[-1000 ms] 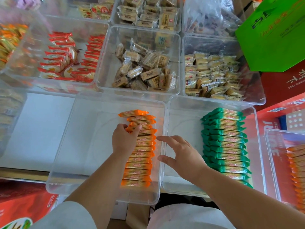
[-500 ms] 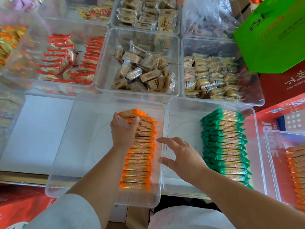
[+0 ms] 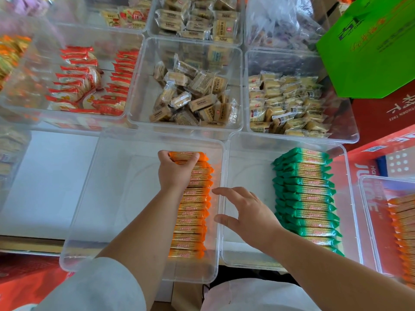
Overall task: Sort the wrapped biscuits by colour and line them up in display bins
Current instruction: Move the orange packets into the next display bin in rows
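Since it has slid up from mid-row, the left hand now grasps, fingers curled, the farthest orange biscuit packet in the clear bin; the right hand hovers released over that bin's right wall.

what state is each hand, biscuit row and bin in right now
orange biscuits, lined up in one row
green biscuits, lined up in one row
tan biscuits, loose, jumbled
left hand, grips the row's far-end orange biscuits
right hand, open, holds nothing
front-left bin, left half bare
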A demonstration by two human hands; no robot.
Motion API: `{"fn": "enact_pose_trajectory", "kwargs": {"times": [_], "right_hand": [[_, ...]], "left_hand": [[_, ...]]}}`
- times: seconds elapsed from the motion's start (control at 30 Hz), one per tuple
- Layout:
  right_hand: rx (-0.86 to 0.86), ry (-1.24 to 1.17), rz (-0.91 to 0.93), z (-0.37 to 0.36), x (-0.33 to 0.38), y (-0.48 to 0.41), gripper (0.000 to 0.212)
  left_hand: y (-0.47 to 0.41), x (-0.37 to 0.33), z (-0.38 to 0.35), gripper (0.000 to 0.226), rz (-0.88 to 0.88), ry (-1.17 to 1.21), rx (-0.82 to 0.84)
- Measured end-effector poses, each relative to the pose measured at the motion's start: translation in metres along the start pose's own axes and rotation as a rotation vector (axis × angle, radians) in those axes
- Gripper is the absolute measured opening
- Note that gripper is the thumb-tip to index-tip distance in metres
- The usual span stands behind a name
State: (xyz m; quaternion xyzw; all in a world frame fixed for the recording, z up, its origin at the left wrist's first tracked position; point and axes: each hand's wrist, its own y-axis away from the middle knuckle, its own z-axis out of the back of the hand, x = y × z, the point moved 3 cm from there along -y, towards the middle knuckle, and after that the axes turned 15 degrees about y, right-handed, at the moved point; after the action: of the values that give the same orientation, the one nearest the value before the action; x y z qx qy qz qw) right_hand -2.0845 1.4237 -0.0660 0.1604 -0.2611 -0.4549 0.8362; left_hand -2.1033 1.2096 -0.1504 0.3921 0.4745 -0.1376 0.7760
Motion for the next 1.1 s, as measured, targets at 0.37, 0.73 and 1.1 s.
{"fn": "enact_pose_trajectory", "kwargs": {"times": [0.37,0.73,1.1], "right_hand": [[0.02,-0.005,0.0,0.0,0.001,-0.001,0.06],[0.024,0.002,-0.002,0.002,0.002,-0.001,0.06],[0.018,-0.018,0.013,0.0,0.0,-0.001,0.059]], "left_hand": [[-0.005,0.001,-0.009,0.075,-0.017,-0.116,-0.03],[0.002,0.011,-0.01,0.068,-0.114,-0.431,-0.077],[0.007,0.03,-0.005,0.069,-0.285,-0.676,-0.025]]}}
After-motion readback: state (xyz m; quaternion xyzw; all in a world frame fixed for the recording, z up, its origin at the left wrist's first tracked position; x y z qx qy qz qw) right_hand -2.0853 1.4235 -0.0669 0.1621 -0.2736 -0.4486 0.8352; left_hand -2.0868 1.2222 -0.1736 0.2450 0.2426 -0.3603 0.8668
